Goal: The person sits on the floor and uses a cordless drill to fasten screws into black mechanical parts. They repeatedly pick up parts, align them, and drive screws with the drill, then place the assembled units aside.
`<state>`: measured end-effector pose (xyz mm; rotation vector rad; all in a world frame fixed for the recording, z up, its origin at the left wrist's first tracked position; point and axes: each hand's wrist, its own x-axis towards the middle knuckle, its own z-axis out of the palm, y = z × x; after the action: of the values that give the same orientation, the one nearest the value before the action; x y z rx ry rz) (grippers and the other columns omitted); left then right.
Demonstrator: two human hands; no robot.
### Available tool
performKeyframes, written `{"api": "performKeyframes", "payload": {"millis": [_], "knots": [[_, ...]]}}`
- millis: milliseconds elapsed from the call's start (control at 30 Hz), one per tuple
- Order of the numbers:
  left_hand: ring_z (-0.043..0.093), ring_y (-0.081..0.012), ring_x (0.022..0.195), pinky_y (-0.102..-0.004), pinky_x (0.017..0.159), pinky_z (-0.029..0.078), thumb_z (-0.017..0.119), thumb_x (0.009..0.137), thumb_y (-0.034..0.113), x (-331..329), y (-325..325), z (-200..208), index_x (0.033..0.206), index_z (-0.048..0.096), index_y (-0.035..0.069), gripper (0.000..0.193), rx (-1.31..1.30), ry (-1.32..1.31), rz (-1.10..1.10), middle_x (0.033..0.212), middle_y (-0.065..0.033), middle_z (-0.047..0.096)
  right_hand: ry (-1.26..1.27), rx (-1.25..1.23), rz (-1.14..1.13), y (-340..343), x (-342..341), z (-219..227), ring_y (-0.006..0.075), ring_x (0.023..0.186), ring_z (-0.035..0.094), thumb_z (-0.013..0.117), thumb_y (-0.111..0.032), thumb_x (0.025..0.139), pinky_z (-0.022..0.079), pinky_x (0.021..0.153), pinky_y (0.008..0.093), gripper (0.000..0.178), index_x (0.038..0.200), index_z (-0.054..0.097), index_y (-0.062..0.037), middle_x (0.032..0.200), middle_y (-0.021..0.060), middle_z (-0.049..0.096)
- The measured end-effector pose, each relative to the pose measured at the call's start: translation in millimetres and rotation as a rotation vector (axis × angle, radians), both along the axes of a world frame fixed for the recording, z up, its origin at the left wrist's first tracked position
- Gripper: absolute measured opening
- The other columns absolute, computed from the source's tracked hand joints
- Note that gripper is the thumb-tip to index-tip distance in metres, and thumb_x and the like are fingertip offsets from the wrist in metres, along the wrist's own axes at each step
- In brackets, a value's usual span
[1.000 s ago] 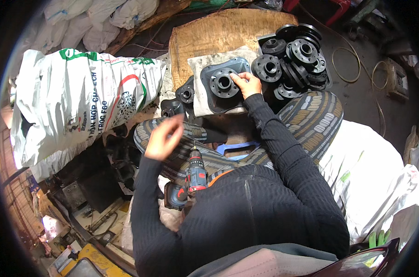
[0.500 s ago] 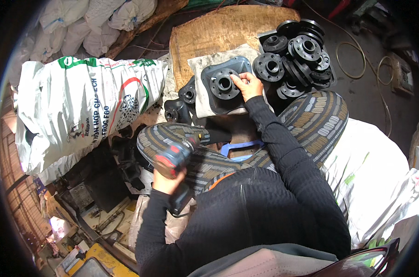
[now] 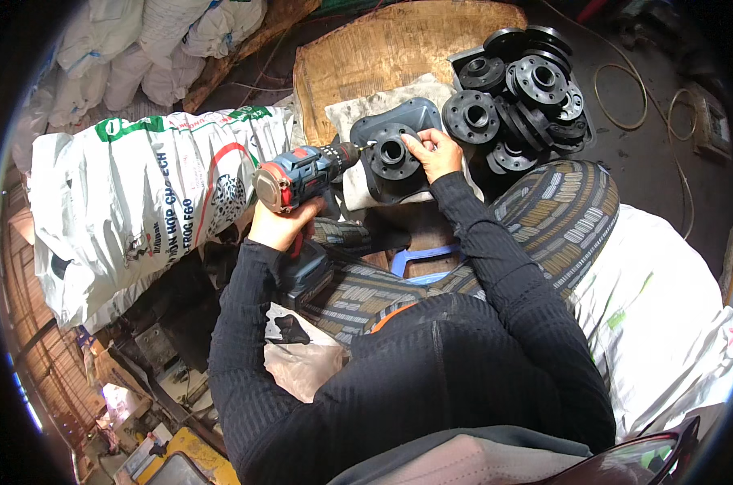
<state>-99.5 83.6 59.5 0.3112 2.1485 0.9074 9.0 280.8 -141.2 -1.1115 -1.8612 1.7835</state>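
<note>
A pale, smudged cloth (image 3: 337,119) lies over the near edge of a worn wooden board (image 3: 383,40), and on it rests a dark, round-cornered plate (image 3: 403,115) with a black flange (image 3: 395,171) on top. The left hand (image 3: 279,228) is wrapped round the grip of a blue-and-red drill (image 3: 306,174), its bit at the flange's left rim — whether touching, I cannot tell. The right hand (image 3: 439,155) pinches the flange's right edge. Just beyond sits a heap of black flanges (image 3: 513,121); a printed white sack (image 3: 132,202) flanks the left, with tied white bundles (image 3: 172,65) behind. Dark floor (image 3: 653,174) spreads right.
</note>
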Motion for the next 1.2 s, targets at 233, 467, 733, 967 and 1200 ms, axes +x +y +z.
{"api": "performKeyframes", "payload": {"millis": [233,467,733,967,1200], "knots": [[0.057,-0.0132,0.047,-0.0274,0.042,0.045,0.068,0.078,0.010,-5,3,-7,0.094,0.061,-0.001,0.020,-0.018,0.018,0.003,0.070,-0.0066,0.065,0.016,-0.019,0.002,0,0,2,0.0061,0.058,0.040,0.078,-0.032,0.073,0.036,0.053,0.0235,0.036,0.077,0.063,0.0006,0.062,-0.0031,0.046],[0.064,-0.0177,0.068,-0.0294,0.058,0.051,0.071,0.077,0.012,-10,8,0,0.105,0.058,0.001,0.033,-0.066,0.001,-0.031,0.085,-0.0080,0.066,0.000,-0.034,0.004,1,0,4,0.0062,0.059,0.040,0.078,-0.032,0.073,0.036,0.054,0.0232,0.036,0.077,0.063,0.0006,0.064,-0.0027,0.046],[0.059,-0.0195,0.100,-0.0325,0.089,0.046,0.073,0.075,0.011,-32,38,8,0.117,0.055,0.004,0.046,-0.291,0.350,-0.541,0.109,-0.0090,0.063,0.000,-0.044,-0.005,0,1,5,0.0069,0.058,0.041,0.078,-0.032,0.072,0.037,0.053,0.0239,0.035,0.077,0.063,-0.0003,0.062,-0.0018,0.047],[0.065,-0.0304,0.087,-0.0356,0.078,0.052,0.072,0.071,0.020,-40,60,17,0.103,0.060,0.003,0.039,-0.247,0.415,-0.660,0.093,-0.0157,0.065,0.077,0.022,-0.038,-3,-3,-5,0.0099,0.052,0.042,0.080,-0.029,0.070,0.037,0.048,0.0272,0.033,0.074,0.062,-0.0012,0.059,0.0013,0.048],[0.065,-0.0303,0.080,-0.0362,0.071,0.053,0.071,0.071,0.020,-45,65,7,0.093,0.062,0.002,0.030,-0.243,0.411,-0.761,0.087,-0.0152,0.065,0.063,0.022,-0.039,-4,0,-6,0.0108,0.052,0.044,0.081,-0.027,0.069,0.038,0.047,0.0278,0.030,0.073,0.062,-0.0027,0.060,0.0011,0.048]]}}
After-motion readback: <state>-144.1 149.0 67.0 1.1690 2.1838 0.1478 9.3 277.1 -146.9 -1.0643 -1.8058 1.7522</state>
